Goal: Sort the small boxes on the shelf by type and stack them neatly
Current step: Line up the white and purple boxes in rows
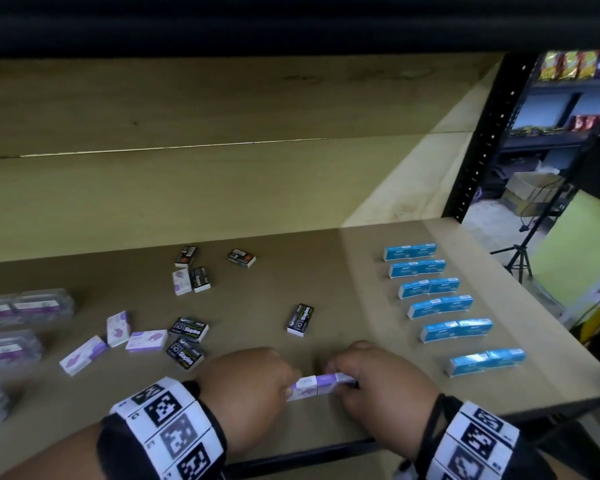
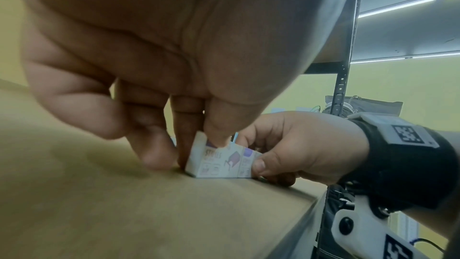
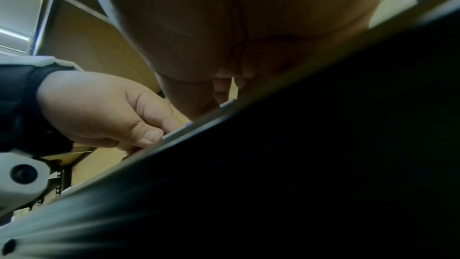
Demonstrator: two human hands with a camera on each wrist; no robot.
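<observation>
Purple-and-white boxes point(image 1: 321, 385), two end to end, sit near the shelf's point(image 1: 378, 296) front edge, pinched between the left hand point(image 1: 246, 386) and right hand point(image 1: 378, 382). The left wrist view shows what the head view hides: thumbs and fingertips curled round the boxes' ends. Only the head view shows black boxes point(image 1: 189, 330) scattered and blue boxes point(image 1: 440, 303) in rows.

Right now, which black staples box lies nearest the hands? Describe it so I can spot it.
Start at the rows of blue boxes on the shelf's right. Left of them, one black staples box lies alone, above the hands; the other black ones sit clustered among purple-and-white boxes.
</observation>
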